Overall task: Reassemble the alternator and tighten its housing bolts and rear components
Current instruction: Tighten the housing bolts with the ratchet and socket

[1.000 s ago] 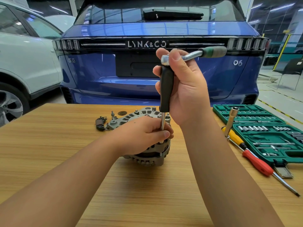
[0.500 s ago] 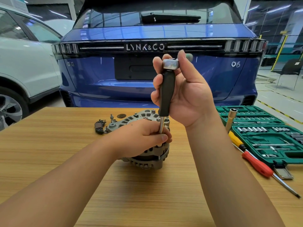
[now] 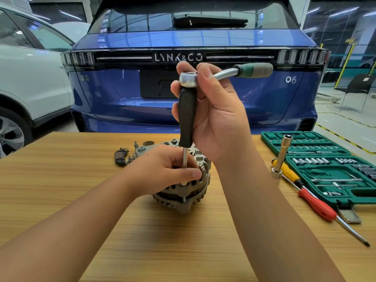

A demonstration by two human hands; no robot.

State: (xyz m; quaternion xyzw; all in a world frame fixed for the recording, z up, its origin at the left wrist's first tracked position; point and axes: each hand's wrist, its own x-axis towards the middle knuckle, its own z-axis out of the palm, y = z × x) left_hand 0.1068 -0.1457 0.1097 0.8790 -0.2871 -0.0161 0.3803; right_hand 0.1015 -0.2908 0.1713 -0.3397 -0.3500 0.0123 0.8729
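Right hand (image 3: 213,110) grips the upright extension bar (image 3: 187,117), ratchet handle (image 3: 252,70) pointing to 3 o'clock; left hand (image 3: 162,169) pinches its shaft, seemingly on a bolt of the alternator (image 3: 183,190) mid-tabletop (image 3: 61,180).

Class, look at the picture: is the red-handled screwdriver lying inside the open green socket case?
No: the red-handled screwdriver lies on the wooden table, just outside the near left edge of the open green socket case.
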